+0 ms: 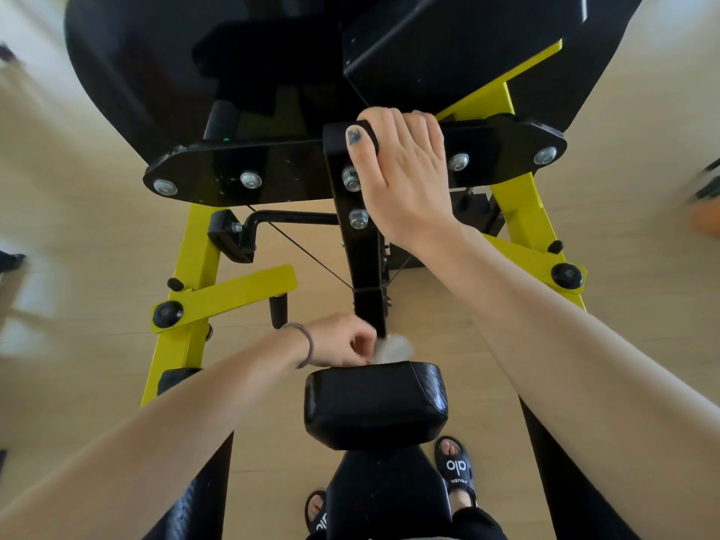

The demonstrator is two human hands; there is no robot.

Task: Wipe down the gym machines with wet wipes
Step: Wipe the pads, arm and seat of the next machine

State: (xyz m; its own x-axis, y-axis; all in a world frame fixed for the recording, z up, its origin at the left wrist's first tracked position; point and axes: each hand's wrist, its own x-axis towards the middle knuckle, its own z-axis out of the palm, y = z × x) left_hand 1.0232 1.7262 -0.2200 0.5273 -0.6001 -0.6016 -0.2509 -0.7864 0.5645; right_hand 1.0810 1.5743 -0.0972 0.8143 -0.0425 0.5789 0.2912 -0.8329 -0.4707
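I note my left hand point(343, 341) pinching a crumpled wet wipe point(393, 349) against the foot of the black upright post point(364, 267), just above the black seat pad point(376, 403). I judge the wiping partly done at best: the post's upper length, the bolted cross plate point(241, 165) and the yellow frame point(187, 290) show no sign either way. My right hand point(401, 169) grips the post's top, fingers curled over it. Open floor point(97, 235) flanks the frame; the pad's edge crowds the wipe.
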